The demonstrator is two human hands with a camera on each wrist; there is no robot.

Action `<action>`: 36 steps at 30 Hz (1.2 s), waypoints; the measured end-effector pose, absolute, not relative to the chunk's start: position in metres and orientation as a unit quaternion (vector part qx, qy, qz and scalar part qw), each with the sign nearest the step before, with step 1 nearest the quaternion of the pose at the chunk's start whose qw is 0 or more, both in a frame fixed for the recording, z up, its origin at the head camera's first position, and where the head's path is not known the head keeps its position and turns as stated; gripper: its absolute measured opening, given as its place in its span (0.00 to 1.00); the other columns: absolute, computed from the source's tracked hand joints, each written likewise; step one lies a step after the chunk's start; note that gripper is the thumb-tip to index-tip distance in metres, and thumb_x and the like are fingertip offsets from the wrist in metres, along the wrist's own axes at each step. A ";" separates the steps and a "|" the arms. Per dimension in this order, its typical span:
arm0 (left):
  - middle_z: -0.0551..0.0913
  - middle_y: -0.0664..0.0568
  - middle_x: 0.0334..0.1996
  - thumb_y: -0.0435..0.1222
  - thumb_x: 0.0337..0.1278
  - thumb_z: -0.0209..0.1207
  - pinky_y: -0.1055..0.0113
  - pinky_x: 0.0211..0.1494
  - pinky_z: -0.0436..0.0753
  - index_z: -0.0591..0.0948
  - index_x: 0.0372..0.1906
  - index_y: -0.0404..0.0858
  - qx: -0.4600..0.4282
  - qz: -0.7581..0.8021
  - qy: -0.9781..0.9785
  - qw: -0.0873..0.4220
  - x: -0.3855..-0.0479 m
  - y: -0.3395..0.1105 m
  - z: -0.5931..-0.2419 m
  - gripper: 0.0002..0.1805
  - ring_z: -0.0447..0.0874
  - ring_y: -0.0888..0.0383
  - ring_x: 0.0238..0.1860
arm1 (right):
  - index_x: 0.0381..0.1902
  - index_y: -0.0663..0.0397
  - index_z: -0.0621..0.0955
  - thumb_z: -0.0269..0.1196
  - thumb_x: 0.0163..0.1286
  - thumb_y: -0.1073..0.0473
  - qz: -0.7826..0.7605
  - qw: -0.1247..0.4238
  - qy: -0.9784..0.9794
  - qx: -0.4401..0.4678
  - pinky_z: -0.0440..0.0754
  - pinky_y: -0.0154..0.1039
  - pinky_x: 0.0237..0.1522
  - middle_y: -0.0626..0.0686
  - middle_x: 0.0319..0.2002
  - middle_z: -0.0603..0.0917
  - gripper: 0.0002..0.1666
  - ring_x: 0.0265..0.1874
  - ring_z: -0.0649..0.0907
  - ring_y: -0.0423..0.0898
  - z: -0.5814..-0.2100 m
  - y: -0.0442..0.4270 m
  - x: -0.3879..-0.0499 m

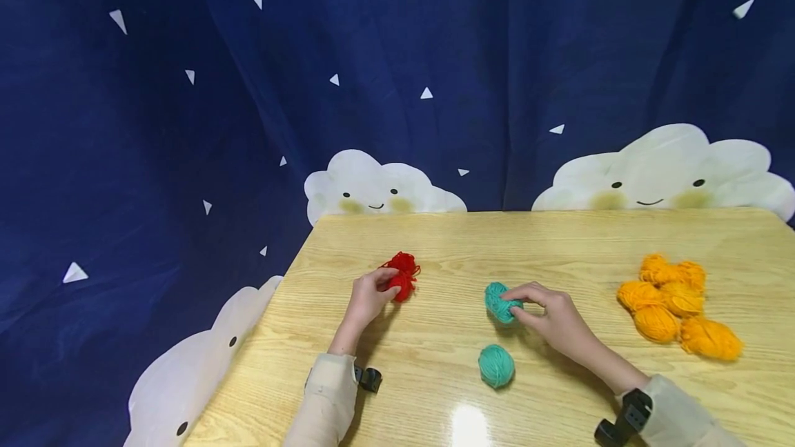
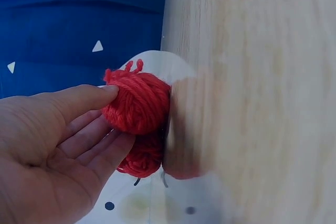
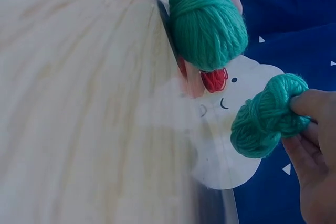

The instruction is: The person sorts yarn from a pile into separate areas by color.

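Observation:
My left hand [image 1: 369,299] is at a red yarn ball [image 1: 402,287] on the table's left side. In the left wrist view, the thumb and fingers pinch this red ball [image 2: 139,103], which rests on the tabletop. A second red yarn bundle [image 1: 404,263] lies right behind it, partly hidden in the left wrist view. With thumb and fingers, my right hand [image 1: 559,319] holds a twisted green yarn skein [image 3: 270,116]; the right wrist view shows it raised off the table. A round green yarn ball [image 1: 496,366] sits on the table nearer to me.
Several orange yarn balls [image 1: 658,323] are grouped at the table's right. The wooden table [image 1: 447,247] ends at a dark blue curtain [image 1: 385,33] with white triangles and clouds.

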State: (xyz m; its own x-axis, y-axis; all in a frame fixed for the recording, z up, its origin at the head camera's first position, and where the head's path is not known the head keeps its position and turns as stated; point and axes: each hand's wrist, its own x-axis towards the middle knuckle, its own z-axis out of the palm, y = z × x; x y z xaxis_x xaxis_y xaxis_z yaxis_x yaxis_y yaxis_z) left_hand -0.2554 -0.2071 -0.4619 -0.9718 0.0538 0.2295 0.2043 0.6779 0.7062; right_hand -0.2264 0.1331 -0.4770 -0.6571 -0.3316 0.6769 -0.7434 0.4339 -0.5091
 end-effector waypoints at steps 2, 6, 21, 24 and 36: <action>0.88 0.41 0.48 0.30 0.54 0.67 0.57 0.52 0.85 0.83 0.52 0.34 -0.071 -0.395 -0.911 0.095 -0.256 -0.207 -0.462 0.18 0.87 0.46 0.50 | 0.39 0.48 0.86 0.72 0.49 0.75 0.417 0.248 -0.810 0.330 0.72 0.12 0.50 0.49 0.38 0.89 0.22 0.41 0.85 0.32 -0.477 0.133 -0.226; 0.87 0.41 0.48 0.30 0.54 0.67 0.57 0.52 0.85 0.83 0.52 0.34 -0.072 -0.394 -0.912 0.094 -0.256 -0.208 -0.463 0.18 0.86 0.46 0.50 | 0.40 0.47 0.86 0.72 0.50 0.75 0.420 0.245 -0.812 0.322 0.72 0.12 0.50 0.49 0.39 0.89 0.22 0.41 0.85 0.32 -0.478 0.134 -0.226; 0.87 0.40 0.49 0.30 0.55 0.67 0.58 0.50 0.86 0.83 0.52 0.35 -0.070 -0.402 -0.908 0.092 -0.255 -0.209 -0.463 0.18 0.87 0.47 0.48 | 0.42 0.44 0.86 0.71 0.57 0.69 0.434 0.204 -0.836 0.268 0.74 0.16 0.50 0.48 0.43 0.89 0.18 0.46 0.79 0.20 -0.480 0.139 -0.229; 0.87 0.41 0.49 0.31 0.55 0.67 0.58 0.51 0.85 0.83 0.53 0.35 -0.063 -0.406 -0.907 0.088 -0.255 -0.209 -0.463 0.18 0.87 0.47 0.49 | 0.43 0.46 0.87 0.70 0.58 0.69 0.442 0.201 -0.836 0.256 0.83 0.28 0.49 0.51 0.43 0.89 0.16 0.46 0.78 0.19 -0.480 0.141 -0.233; 0.87 0.41 0.50 0.31 0.56 0.66 0.56 0.53 0.85 0.83 0.53 0.36 -0.063 -0.406 -0.907 0.088 -0.257 -0.211 -0.464 0.18 0.87 0.46 0.50 | 0.44 0.54 0.86 0.66 0.63 0.68 0.468 0.196 -0.834 0.216 0.76 0.15 0.48 0.59 0.44 0.88 0.12 0.44 0.74 0.13 -0.482 0.156 -0.261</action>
State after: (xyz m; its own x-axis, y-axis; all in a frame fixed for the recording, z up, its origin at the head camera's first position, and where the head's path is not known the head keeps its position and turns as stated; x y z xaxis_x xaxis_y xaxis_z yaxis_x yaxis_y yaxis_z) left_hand -0.2566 -0.2110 -0.4639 -0.9766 0.0425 0.2109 0.1856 0.6621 0.7260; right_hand -0.2615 0.1561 -0.4817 -0.8297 -0.1763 0.5297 -0.5441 0.4678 -0.6965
